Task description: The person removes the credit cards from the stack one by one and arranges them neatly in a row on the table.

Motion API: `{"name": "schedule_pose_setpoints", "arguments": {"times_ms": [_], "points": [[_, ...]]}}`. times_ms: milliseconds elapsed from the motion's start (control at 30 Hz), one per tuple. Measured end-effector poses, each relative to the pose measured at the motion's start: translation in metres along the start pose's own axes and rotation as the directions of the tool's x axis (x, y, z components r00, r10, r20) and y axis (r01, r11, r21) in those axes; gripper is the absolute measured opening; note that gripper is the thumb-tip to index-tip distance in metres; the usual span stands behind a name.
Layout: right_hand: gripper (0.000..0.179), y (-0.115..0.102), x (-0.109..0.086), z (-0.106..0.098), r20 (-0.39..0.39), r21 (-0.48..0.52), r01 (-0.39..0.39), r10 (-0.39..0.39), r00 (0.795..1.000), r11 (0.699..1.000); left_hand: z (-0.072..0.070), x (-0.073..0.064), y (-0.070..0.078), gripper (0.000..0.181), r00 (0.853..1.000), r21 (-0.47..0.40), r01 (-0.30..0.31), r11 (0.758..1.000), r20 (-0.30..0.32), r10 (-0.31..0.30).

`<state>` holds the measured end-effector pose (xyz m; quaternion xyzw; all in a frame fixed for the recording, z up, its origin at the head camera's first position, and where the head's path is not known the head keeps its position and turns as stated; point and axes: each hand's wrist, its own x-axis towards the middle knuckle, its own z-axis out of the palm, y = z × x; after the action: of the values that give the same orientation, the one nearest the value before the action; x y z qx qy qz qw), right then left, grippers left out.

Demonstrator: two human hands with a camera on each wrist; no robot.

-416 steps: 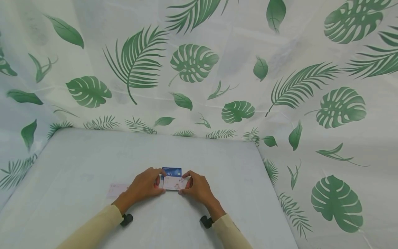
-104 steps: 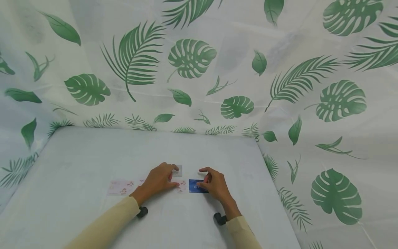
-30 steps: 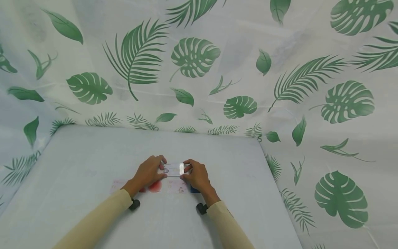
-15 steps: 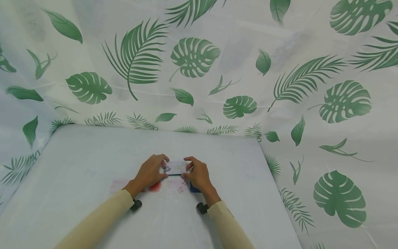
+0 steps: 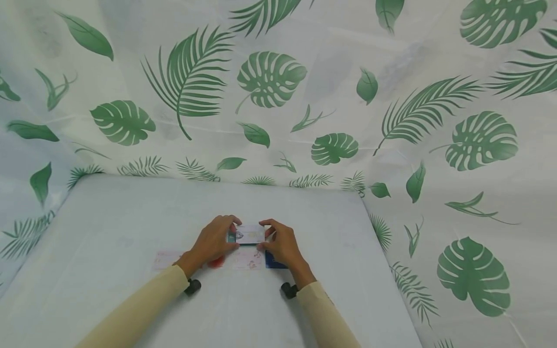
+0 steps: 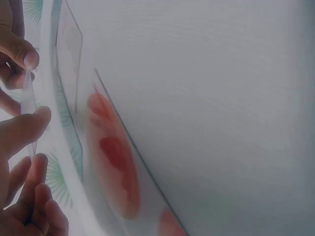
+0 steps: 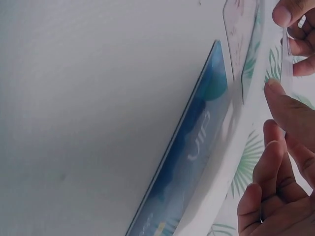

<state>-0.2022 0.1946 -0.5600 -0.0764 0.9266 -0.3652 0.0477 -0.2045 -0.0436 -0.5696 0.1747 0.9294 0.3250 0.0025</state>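
Note:
Both hands hold a white card (image 5: 250,235) with a small grey figure at its left end, close over the middle of the table. A teal strip (image 5: 231,236) of another card shows at its left, and a dark edge runs along its lower side. My left hand (image 5: 213,239) pinches the left end between thumb and fingers. My right hand (image 5: 282,244) pinches the right end. In both wrist views the held card (image 6: 28,101) is seen nearly edge-on, with thumbs on its near edge. How many cards are in the grip, I cannot tell.
A row of cards lies nearer me: a pale pink card (image 5: 164,260) at left, a card with red shapes (image 6: 115,157) partly behind my left arm, a pink flowered card (image 5: 247,260), and a blue VIP card (image 7: 189,142) partly under my right hand. Leaf-printed curtains (image 5: 278,96) surround the white table (image 5: 130,208).
Earlier a flowered card was held over a blue one; both now lie in the row. Within the last second the white card shifted right, baring the teal strip, and its bright glare faded.

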Motion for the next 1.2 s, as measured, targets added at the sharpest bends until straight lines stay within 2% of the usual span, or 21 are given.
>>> {"name": "schedule_pose_setpoints", "arguments": {"times_ms": [267, 633, 1067, 1200], "points": [[0.061, 0.008, -0.004, -0.01, -0.006, 0.007, 0.033, -0.033, 0.999, 0.999, 0.004, 0.002, 0.003, 0.059, 0.999, -0.002, -0.032, 0.999, -0.024, 0.032], [0.061, 0.016, -0.011, -0.018, -0.016, 0.01, -0.029, 0.029, 0.999, 1.0, 0.007, 0.002, 0.01, 0.057, 0.997, 0.002, -0.06, 0.998, -0.055, 0.06], [0.064, 0.028, -0.024, -0.027, -0.088, 0.085, -0.06, 0.068, 0.994, 0.995, 0.013, 0.006, 0.029, 0.055, 0.996, -0.009, -0.073, 0.997, -0.048, 0.072], [0.064, 0.031, -0.029, -0.032, -0.11, 0.098, -0.057, 0.068, 0.992, 0.994, 0.016, 0.008, 0.032, 0.053, 0.994, -0.019, -0.098, 0.995, -0.059, 0.097]]}}
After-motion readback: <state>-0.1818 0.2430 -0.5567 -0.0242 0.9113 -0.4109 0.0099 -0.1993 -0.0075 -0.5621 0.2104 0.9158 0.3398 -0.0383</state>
